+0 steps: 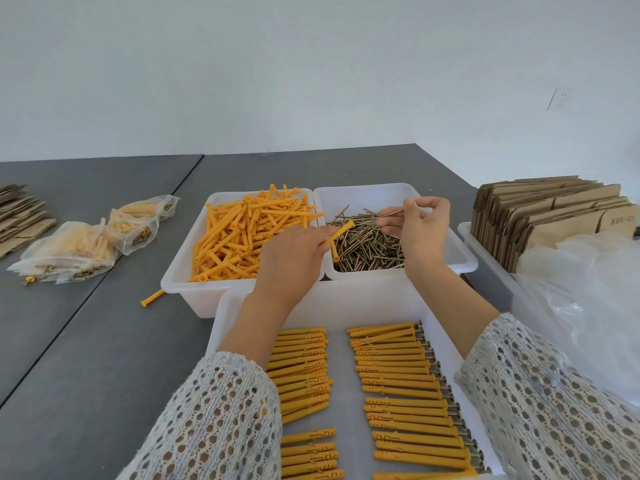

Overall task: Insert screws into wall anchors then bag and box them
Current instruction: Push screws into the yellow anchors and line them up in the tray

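Head view, landmark = screw bin (446,237), white, on grey table (104,341). Left hand (291,261) over the bin's near-left corner, fingers curled round two yellow anchors: one anchor (341,231) angled up over the screw pile (367,244), a second anchor (334,251) pointing down into it. Right hand (420,230) above the bin's middle, thumb and fingers pinching a single screw (391,213), tip aimed left toward the raised anchor, not yet in it. Anchor bin (180,271) touching the screw bin's left side, heaped with loose anchors (242,233). One stray anchor (152,297) on the table by the anchor bin's near-left corner. Tray (221,327) just in front of the screw bin, holding two columns of assembled anchors (398,382), screw heads at their right ends; both forearms in knit sleeves (221,417) cross it and hide part of the left column. Filled bags (79,251) far left of the screw bin. Flat cardboard boxes (540,216) upright in a bin right of it; clear plastic bags (588,306) near that, in front.
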Demonstrator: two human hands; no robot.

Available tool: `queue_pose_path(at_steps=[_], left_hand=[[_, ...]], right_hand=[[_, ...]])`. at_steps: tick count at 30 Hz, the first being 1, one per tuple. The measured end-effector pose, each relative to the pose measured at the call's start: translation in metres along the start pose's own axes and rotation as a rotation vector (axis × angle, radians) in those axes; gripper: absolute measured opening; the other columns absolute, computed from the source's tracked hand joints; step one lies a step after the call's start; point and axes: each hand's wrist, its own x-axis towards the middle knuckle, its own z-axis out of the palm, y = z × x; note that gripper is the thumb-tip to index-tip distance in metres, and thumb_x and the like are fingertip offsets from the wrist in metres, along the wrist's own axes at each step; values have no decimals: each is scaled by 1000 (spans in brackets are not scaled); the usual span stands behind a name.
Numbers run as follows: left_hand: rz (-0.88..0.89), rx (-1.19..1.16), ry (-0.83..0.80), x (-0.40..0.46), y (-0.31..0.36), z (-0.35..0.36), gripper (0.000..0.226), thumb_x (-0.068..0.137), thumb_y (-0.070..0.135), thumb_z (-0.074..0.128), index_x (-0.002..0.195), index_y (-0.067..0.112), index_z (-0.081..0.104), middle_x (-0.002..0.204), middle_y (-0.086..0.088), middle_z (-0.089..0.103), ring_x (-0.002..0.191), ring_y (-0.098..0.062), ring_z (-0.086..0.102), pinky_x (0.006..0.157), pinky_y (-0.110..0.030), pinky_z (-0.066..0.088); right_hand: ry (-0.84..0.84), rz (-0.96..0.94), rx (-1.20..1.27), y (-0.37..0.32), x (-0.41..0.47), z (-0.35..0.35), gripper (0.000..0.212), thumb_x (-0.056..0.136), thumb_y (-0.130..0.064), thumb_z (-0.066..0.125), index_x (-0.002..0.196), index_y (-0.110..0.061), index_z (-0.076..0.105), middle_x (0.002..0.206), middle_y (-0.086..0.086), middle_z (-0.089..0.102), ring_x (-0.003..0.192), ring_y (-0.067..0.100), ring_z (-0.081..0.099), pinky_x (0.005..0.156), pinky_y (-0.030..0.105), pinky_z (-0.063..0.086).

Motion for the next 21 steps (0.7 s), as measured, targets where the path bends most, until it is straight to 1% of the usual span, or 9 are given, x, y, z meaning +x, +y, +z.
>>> queue_pose_path(at_steps=[2,4,8,10,13,16,19,21], left_hand=[[2,-7,-16,0,0,0,33,98,20,59,127,31,68,88,8,71,81,-16,57,55,-27,32],[-5,-15,-35,0,-2,0,33,98,20,59,128,32,67,89,8,71,82,-17,57,55,-28,36],[-9,-34,-50,0,-2,1,33,98,19,58,127,33,67,87,9,70,82,-19,56,56,-30,43],[-6,-32,-55,1,-3,2,34,99,19,57,128,34,66,87,10,70,82,-18,56,55,-30,41],[-12,-26,-56,1,-4,3,33,99,20,57,127,34,66,86,10,69,82,-16,55,54,-27,33],[9,-24,-37,0,-4,3,32,97,19,60,124,33,69,83,9,69,80,-18,57,53,-26,34],[-4,-30,-40,0,-3,4,29,97,20,60,122,32,70,88,9,72,83,-18,60,55,-28,40],[-37,-44,-73,1,0,3,26,99,25,58,121,33,69,95,13,72,86,-15,62,59,-28,42]], right_hand=[[4,-29,-5,-1,-2,1,9,106,-9,39,99,-15,36,72,14,72,60,28,70,55,28,55],[-3,-58,-8,-2,-3,2,12,106,-9,39,96,-16,36,73,16,71,59,29,69,55,29,55],[-32,-113,-33,-3,-4,2,10,105,-9,39,98,-14,36,73,17,70,56,28,67,52,30,55],[-55,-130,-50,-3,-6,3,10,105,-9,40,97,-14,36,72,16,70,55,28,67,52,29,55],[-68,-137,-70,-3,-6,4,12,105,-9,40,95,-15,37,72,15,71,55,28,68,52,30,55],[-115,-137,-85,-2,-9,6,13,105,-10,41,94,-15,37,70,13,71,56,28,68,52,29,55],[-236,-156,-171,0,-14,10,14,105,-19,45,93,-13,43,75,11,73,55,25,68,51,29,54],[-273,-192,-247,1,-15,12,26,105,-29,43,92,-8,50,83,8,74,50,20,63,48,26,49]])
